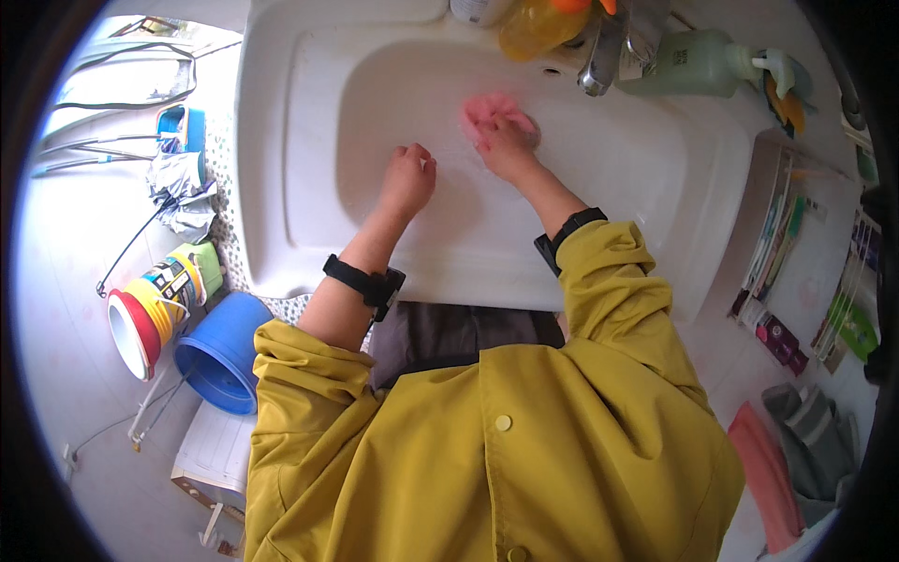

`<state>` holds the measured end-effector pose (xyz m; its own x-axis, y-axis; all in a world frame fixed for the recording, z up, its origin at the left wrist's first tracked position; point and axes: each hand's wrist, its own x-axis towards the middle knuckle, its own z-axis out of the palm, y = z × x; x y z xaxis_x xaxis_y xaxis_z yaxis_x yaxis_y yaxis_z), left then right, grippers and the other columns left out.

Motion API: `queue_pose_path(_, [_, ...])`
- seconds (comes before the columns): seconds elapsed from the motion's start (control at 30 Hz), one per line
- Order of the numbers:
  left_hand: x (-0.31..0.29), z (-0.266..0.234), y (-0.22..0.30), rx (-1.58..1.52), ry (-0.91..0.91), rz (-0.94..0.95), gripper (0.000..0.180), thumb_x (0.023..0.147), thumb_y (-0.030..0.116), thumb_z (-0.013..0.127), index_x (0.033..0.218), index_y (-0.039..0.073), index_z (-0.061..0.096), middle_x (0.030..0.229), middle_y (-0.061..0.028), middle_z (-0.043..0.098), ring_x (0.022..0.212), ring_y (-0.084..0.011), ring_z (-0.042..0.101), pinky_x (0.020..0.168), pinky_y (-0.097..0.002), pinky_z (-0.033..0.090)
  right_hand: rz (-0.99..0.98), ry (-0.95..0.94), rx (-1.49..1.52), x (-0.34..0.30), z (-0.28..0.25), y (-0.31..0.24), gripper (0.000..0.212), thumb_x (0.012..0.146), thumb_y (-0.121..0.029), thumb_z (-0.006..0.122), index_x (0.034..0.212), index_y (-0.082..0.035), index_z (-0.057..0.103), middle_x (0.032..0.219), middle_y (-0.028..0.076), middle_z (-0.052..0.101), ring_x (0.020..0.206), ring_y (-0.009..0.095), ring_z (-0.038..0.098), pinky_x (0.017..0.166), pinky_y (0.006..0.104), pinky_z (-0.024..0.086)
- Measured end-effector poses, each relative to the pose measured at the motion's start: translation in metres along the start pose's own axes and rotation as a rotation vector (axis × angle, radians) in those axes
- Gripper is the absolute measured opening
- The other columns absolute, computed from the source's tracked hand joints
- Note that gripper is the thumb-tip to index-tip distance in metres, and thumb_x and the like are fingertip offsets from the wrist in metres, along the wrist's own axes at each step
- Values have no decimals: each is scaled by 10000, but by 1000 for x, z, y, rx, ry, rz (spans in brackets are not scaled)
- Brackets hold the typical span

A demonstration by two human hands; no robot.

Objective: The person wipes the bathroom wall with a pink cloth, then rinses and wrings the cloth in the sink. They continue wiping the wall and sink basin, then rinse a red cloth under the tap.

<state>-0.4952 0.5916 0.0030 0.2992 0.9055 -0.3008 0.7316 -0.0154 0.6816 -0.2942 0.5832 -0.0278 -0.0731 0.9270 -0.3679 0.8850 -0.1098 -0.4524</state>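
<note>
A crumpled pink cloth (487,105) lies against the inner wall of the white sink basin (393,103). My right hand (507,148) presses on it from the near side, with the fingers gripping its folds and partly hidden in them. To the left, my left hand (410,176) hovers over the basin with its fingers curled in. Nothing shows in that hand, and it is apart from the cloth. A dark strap with a small device is on each wrist.
Behind the basin stand a metal faucet (602,64), a greenish pump bottle (688,64) and a yellow bottle (538,30) with an orange top. A blue bucket (220,351) and a yellow bucket (161,298) are at the left. Wire racks (768,234) hang at the right.
</note>
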Motion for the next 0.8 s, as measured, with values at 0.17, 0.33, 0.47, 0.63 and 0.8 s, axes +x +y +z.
queue_pose_path(0.17, [-6, -20, -5, 76, -58, -55, 174, 848, 168, 542, 928, 18, 582, 897, -181, 574, 823, -337, 575, 731, -403, 471, -295, 269, -84, -43, 38, 49, 256, 795, -161, 536, 1034, -73, 554, 1140, 116, 517, 1055, 296, 489, 890, 411, 404])
queue_pose_path(0.33, [-14, -39, 1, -55, -58, -70, 150, 847, 155, 540, 908, 20, 566, 941, -193, 551, 803, -346, 571, 738, -412, 475, 134, 302, 190, 10, 3, 44, 181, 802, -135, 537, 964, -58, 558, 939, 101, 579, 928, 265, 544, 821, 383, 423])
queue_pose_path(0.47, [-15, -53, -2, -61, -14, -43, 133, 847, 142, 542, 900, 21, 558, 906, -172, 563, 800, -325, 573, 722, -398, 474, 48, 208, 763, 71, -2, 7, 112, 832, -96, 534, 934, -57, 509, 786, 61, 585, 732, 212, 575, 633, 341, 466])
queue_pose_path(0.63, [-16, -75, -7, -76, 152, 51, 101, 855, 114, 525, 898, 26, 548, 861, -144, 569, 775, -307, 568, 687, -387, 463, -243, 93, 1310, 110, 5, -81, 117, 876, -98, 499, 968, -33, 468, 887, 65, 573, 738, 186, 574, 588, 314, 465])
queue_pose_path(0.8, [-16, -101, 11, -52, 391, 123, 74, 846, 77, 532, 904, 34, 548, 837, -129, 564, 738, -285, 565, 647, -366, 461, -303, 186, 473, 68, 16, -144, 253, 895, -107, 454, 1129, -13, 439, 1078, 160, 525, 1041, 265, 498, 854, 352, 414])
